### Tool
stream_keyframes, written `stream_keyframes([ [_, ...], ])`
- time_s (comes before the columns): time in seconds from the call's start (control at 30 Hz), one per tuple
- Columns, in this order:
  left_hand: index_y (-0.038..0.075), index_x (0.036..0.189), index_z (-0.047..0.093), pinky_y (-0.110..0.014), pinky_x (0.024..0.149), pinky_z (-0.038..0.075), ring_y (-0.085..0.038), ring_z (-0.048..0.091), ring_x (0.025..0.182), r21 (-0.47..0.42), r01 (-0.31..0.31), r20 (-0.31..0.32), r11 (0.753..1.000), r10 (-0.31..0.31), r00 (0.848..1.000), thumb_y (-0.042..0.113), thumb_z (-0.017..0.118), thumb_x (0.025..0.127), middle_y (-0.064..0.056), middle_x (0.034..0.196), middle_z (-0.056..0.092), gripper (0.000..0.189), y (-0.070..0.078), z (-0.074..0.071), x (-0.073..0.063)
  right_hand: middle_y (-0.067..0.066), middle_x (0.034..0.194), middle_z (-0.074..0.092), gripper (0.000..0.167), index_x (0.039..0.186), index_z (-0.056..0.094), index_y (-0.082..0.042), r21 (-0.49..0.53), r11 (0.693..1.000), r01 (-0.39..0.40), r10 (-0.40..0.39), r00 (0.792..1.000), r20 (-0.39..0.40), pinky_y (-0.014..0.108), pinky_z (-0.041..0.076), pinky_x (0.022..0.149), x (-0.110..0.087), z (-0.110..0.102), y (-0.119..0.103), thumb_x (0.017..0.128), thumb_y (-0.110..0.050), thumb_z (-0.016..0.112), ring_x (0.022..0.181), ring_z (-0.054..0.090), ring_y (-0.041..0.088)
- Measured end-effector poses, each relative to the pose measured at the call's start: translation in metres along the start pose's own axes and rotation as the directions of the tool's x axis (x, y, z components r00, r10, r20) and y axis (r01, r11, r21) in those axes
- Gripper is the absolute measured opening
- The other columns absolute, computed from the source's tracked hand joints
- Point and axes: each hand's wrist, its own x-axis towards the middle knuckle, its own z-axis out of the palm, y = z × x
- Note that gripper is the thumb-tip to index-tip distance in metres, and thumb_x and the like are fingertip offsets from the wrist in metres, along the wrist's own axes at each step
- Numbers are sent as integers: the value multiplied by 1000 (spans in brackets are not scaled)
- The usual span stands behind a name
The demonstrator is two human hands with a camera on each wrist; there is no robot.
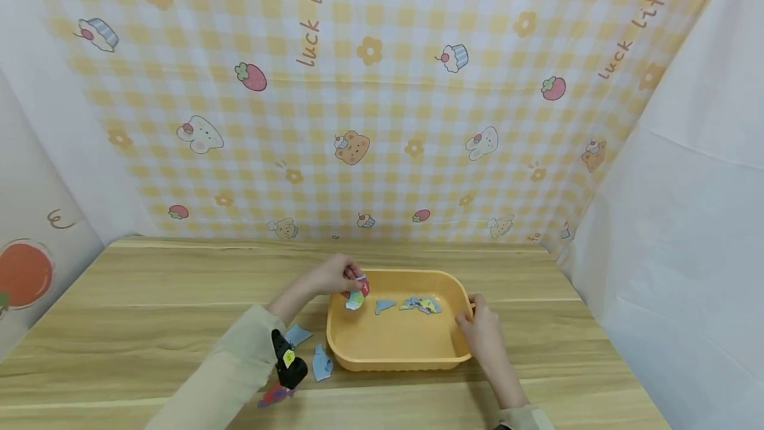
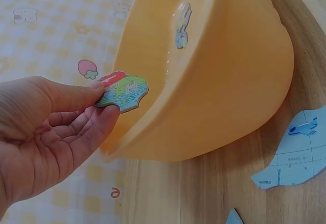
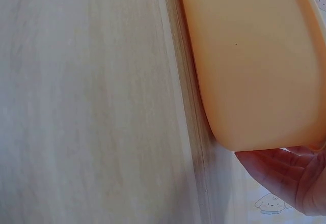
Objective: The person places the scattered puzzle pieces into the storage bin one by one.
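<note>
My left hand (image 1: 334, 276) pinches a puzzle piece (image 2: 125, 92) between thumb and fingers, over the left back part of a yellow-orange plastic basin (image 1: 396, 345). The piece is printed in red, green and blue. At the basin's right end, my right hand (image 1: 486, 335) grips the rim, thumb inside and fingers around the outside. Inside the basin lie a small blue puzzle piece (image 1: 385, 306) and a larger multicoloured one (image 1: 421, 304). Left of the basin, on the table, are a blue map-like piece (image 1: 322, 363) and another blue piece (image 1: 299, 334).
A red and purple piece (image 1: 275, 395) lies near the table's front, partly under the black wrist device (image 1: 290, 361). The wooden table (image 1: 149, 310) ends at a yellow checked cloth (image 1: 382, 184) behind, with white cloth (image 1: 674, 217) on the right.
</note>
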Motion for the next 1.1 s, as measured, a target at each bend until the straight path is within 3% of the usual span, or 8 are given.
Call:
stream_keyframes([
  [0.47, 1, 78, 58, -24, 54, 51, -13, 51, 57, 172, 15, -7, 985, -14, 1000, -2, 67, 77, -5, 70, 54, 10, 4, 14, 11, 25, 90, 63, 30, 109, 51, 9, 4, 1000, -2, 2, 1000, 7, 33, 54, 58, -1, -2, 0, 81, -2, 55, 74, 63, 28],
  [0.8, 3, 72, 57, -18, 48, 42, -12, 49, 58, 309, 0, -40, 951, 13, 999, -5, 70, 73, -3, 68, 53, 14, 6, 20, 16, 23, 87, 64, 30, 106, 52, 7, -4, 1000, 18, -18, 1000, -15, 34, 53, 58, 1, 1, 1, 79, -4, 55, 73, 62, 28],
  [1.1, 2, 69, 56, -18, 47, 38, -11, 45, 55, 352, 0, 7, 936, -3, 1000, -3, 71, 73, -2, 65, 48, 16, 12, 21, 16, 23, 86, 64, 29, 107, 52, 8, -6, 1000, 10, -10, 1000, -6, 33, 52, 56, 1, 0, 1, 79, -2, 55, 71, 62, 27],
])
